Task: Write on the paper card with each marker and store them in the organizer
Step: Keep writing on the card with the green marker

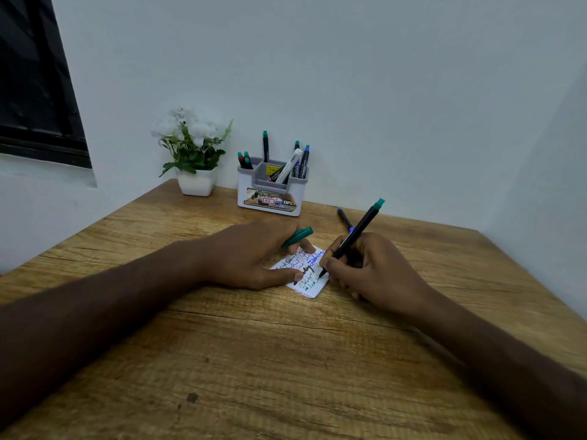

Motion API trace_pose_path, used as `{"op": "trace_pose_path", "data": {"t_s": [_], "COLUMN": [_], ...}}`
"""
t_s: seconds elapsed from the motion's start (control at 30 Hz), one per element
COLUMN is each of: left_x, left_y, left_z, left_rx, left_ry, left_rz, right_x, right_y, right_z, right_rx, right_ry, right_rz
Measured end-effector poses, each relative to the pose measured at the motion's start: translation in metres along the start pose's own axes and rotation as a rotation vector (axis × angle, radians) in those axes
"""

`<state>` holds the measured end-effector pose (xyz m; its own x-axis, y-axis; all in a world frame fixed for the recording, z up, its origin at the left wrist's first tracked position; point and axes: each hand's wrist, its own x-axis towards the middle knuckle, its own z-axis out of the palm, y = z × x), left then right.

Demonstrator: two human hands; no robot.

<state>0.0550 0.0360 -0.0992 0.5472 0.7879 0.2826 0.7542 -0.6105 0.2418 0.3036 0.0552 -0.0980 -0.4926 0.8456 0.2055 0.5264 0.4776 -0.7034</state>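
A small white paper card (309, 289) lies on the wooden table, covered with lines of green, black and blue writing. My right hand (371, 268) grips a black marker with a green end (355, 233), its tip touching the card's right side. My left hand (251, 252) rests on the card's left part, thumb pressing it down, while its fingers hold the marker's green cap (298, 237). The white and grey organizer (271, 192) stands at the back by the wall with several markers upright in it.
A black marker with a blue end (344, 219) lies on the table behind my right hand. A white pot of artificial white flowers (195, 154) stands left of the organizer. Walls close the table at the back and right; a dark window is at the left.
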Motion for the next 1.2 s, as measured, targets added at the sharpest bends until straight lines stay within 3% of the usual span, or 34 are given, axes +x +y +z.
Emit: {"op": "trace_pose_path", "data": {"t_s": [1.2], "left_x": [0.0], "left_y": [0.004], "left_z": [-0.002], "left_rx": [-0.013], "left_ry": [-0.012], "left_rz": [0.004], "right_x": [0.014], "right_y": [0.014], "right_z": [-0.007], "right_rx": [-0.09], "right_ry": [0.058], "right_rz": [-0.043]}}
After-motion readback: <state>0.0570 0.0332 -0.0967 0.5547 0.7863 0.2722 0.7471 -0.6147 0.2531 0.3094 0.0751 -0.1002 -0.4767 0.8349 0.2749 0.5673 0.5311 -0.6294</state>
